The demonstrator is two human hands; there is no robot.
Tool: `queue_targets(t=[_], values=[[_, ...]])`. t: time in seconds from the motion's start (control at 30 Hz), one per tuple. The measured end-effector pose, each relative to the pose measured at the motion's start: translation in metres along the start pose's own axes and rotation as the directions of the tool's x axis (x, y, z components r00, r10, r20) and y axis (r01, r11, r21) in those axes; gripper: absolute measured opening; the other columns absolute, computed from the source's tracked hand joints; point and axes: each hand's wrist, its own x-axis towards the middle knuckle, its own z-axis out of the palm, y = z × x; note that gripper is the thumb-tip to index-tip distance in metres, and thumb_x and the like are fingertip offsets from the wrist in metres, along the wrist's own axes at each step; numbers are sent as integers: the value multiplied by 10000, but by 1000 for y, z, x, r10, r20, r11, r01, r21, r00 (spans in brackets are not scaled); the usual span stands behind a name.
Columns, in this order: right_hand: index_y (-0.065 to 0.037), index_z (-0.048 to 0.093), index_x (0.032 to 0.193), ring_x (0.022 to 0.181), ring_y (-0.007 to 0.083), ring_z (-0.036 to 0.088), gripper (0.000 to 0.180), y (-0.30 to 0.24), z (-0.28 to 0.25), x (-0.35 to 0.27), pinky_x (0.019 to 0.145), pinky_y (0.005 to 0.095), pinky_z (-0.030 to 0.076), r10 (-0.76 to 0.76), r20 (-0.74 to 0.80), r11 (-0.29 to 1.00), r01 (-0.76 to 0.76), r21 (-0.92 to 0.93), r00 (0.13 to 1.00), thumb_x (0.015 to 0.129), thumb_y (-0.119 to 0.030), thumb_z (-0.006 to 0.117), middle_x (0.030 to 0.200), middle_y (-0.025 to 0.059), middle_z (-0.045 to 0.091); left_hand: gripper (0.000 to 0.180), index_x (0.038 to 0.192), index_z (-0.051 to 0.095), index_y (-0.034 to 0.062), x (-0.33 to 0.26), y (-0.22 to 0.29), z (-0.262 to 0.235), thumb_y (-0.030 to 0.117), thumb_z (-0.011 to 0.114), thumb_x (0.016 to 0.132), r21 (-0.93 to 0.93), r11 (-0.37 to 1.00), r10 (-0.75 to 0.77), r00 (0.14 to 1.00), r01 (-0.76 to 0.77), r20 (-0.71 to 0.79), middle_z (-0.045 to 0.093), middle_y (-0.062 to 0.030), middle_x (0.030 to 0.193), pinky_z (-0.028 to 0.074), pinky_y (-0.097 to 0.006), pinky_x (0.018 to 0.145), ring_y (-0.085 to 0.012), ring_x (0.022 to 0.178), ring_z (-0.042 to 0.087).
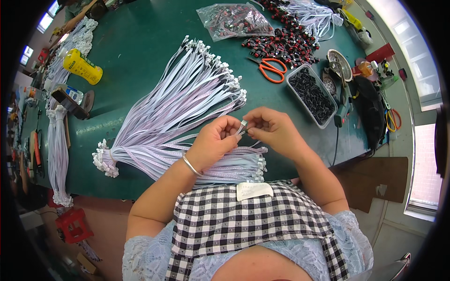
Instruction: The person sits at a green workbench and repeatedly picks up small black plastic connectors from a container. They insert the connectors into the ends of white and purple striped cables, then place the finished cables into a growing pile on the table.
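A small white connector (243,123) on the end of a flat white cable stands up between my two hands. My left hand (216,140) pinches the cable just below it, thumb and forefinger closed. Close on its right, my right hand (274,129) has its thumb and forefinger pressed together by the wires; whatever they hold is too small to make out. Beneath my left wrist lies a large fanned bundle of flat white cables (164,100), tied near its left end (108,157). Several loose cable ends (258,166) point right, close to my apron.
A clear tub of small black tubes (311,93) stands right of my hands. Orange-handled scissors (273,70), a heap of red-and-black parts (290,44) and a plastic bag (234,21) lie beyond. At left are a yellow bottle (83,66), a phone on a stand (70,103) and another cable bundle (57,154).
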Motion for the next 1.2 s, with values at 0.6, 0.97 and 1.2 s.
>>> queue_targets(t=[0.6,0.97,1.2], values=[[-17,509,1214,740,72,580,430,2,2,-2,617,203,468,64,151,945,-109,308,986,808,54,632,844,34,599,345,1068,601,51,-15,34,15,45,717,743,699,667,343,939,-256,15,615,-43,704,460,-235,582,-103,604,572],[-63,595,1175,1001,209,610,409,6,-86,-2,846,329,470,-363,-263,850,202,-486,894,779,-102,690,1105,103,644,202,836,560,54,49,57,6,120,722,736,970,58,501,847,-237,177,597,-82,678,454,-341,586,-243,633,581],[-65,633,1045,939,303,570,268,14,-116,-20,836,394,442,-486,-206,477,60,-877,849,783,-115,658,970,113,645,146,812,574,84,49,42,-3,122,699,745,940,-73,531,785,-334,320,576,-61,780,455,-382,650,-269,769,573]])
